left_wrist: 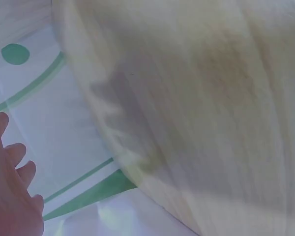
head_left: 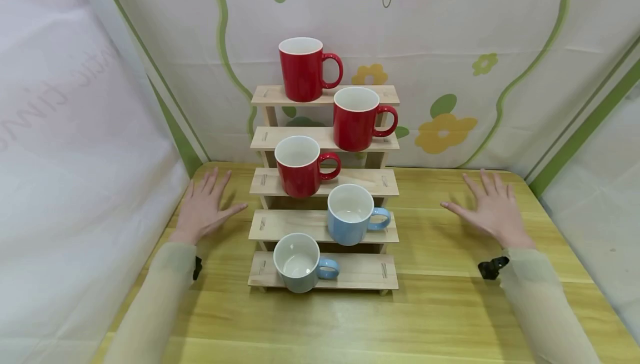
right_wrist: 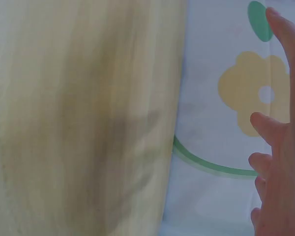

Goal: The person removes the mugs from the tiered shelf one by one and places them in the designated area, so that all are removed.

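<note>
My left hand (head_left: 202, 208) is spread flat-fingered over the table left of a stepped wooden rack (head_left: 320, 280), holding nothing. On the other side my right hand (head_left: 492, 208) has its fingers spread too, with nothing in it. Three red mugs stand on the rack's upper steps: the top one (head_left: 301, 72) left of centre, the second (head_left: 354, 122) to the right, the third (head_left: 298, 169) to the left. Below them a light blue mug (head_left: 346, 225) sits on the right of the fourth step. A grey-blue mug (head_left: 297, 275) with a blue handle stands on the bottom step. All are upright, handles to the right.
The wooden table (head_left: 435, 308) has rounded far corners. A white cloth (head_left: 425, 36) with flowers and green lines hangs behind it, and white cloth (head_left: 65, 158) also lines the left side. A black wrist strap (head_left: 492, 268) shows at the right sleeve.
</note>
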`<state>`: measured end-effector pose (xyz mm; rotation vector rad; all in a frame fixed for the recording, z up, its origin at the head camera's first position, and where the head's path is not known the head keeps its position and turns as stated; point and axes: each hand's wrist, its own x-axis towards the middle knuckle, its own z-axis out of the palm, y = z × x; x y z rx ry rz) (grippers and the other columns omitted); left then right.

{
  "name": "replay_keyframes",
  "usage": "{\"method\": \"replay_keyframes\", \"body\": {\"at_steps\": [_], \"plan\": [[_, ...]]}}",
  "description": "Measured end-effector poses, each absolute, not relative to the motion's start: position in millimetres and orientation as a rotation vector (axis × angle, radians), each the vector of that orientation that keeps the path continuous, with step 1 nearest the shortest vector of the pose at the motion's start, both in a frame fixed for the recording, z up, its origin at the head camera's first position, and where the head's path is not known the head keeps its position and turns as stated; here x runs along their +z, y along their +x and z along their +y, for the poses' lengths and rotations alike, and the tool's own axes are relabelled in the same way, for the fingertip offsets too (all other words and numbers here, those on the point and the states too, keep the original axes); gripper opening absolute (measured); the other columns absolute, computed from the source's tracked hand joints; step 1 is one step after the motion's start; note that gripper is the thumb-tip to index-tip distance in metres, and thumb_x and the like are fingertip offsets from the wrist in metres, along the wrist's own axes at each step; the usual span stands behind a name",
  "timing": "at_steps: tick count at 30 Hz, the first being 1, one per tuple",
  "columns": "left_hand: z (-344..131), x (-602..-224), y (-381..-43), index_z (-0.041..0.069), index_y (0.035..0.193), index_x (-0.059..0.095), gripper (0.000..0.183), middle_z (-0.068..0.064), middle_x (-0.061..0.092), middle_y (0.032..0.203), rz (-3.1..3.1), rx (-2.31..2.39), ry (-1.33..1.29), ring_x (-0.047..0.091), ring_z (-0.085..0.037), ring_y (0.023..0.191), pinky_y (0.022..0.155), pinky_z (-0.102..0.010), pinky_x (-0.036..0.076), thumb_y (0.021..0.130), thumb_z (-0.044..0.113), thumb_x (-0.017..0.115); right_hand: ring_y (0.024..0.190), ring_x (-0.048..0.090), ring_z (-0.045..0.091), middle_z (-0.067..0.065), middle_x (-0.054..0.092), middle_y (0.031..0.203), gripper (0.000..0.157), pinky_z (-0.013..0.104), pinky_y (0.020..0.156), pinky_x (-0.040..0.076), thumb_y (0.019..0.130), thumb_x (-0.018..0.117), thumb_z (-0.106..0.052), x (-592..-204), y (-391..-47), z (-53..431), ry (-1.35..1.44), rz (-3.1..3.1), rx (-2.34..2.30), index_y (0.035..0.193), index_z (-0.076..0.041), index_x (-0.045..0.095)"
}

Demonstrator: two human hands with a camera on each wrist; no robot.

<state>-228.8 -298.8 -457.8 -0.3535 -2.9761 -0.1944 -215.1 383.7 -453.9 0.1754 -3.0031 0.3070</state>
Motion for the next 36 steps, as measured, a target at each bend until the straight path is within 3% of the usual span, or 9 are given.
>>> {"method": "replay_keyframes", "body": {"at_steps": [4,11,17,21,28,36], "plan": [[-297,-452,-227,0.016,0.165,0.013,0.099,-0.02,0.006,0.167,-2.948,-0.222,-0.356,0.011,-0.043,0.151,0.119,-0.06,-0.005,0.093,0.077,0.045,0.148,-0.01,0.051,0.026,-0.004,0.166,0.102,0.072,0.112,-0.01,0.091,0.055,-0.074,-446,-215,383,0.18,-2.983,0.33,0.164,-0.013,0.018],[-290,-445,-223,0.013,0.165,0.014,0.097,-0.018,0.007,0.167,-2.91,-0.439,-0.344,0.01,-0.041,0.152,0.121,-0.058,-0.004,0.096,0.07,0.05,0.147,0.002,0.055,0.032,0.01,0.163,0.099,0.068,0.116,-0.006,0.091,0.062,-0.067,-433,-216,379,0.226,-2.897,0.416,0.162,-0.008,0.024],[-280,-437,-209,0.012,0.164,0.017,0.093,-0.021,0.018,0.165,-2.907,-0.812,-0.266,0.017,-0.051,0.147,0.116,-0.07,0.011,0.097,0.065,0.054,0.148,0.01,0.052,0.028,0.015,0.164,0.093,0.072,0.115,0.005,0.095,0.062,-0.06,-420,-219,372,0.208,-2.858,0.584,0.162,-0.008,0.025],[-271,-434,-196,0.016,0.163,0.026,0.088,-0.019,0.028,0.163,-2.898,-1.052,-0.203,0.025,-0.048,0.146,0.112,-0.073,0.02,0.096,0.064,0.058,0.149,0.013,0.049,0.019,0.017,0.166,0.085,0.075,0.112,0.012,0.098,0.062,-0.055,-410,-215,364,0.163,-2.814,0.849,0.163,-0.015,0.025],[-256,-441,-176,0.014,0.158,0.038,0.079,-0.012,0.04,0.158,-2.767,-1.394,-0.241,0.029,-0.038,0.147,0.114,-0.069,0.021,0.095,0.05,0.07,0.148,0.021,0.046,0.01,0.026,0.165,0.069,0.076,0.11,0.018,0.098,0.066,-0.05,-392,-211,349,0.121,-2.687,1.138,0.159,-0.032,0.037],[-239,-455,-159,0.008,0.151,0.047,0.07,-0.012,0.047,0.153,-2.664,-1.623,-0.27,0.036,-0.034,0.144,0.118,-0.056,0.025,0.095,0.037,0.075,0.144,0.034,0.037,0.007,0.046,0.155,0.056,0.07,0.112,0.024,0.096,0.072,-0.042,-368,-207,324,0.21,-2.591,1.156,0.148,-0.028,0.056]]}}
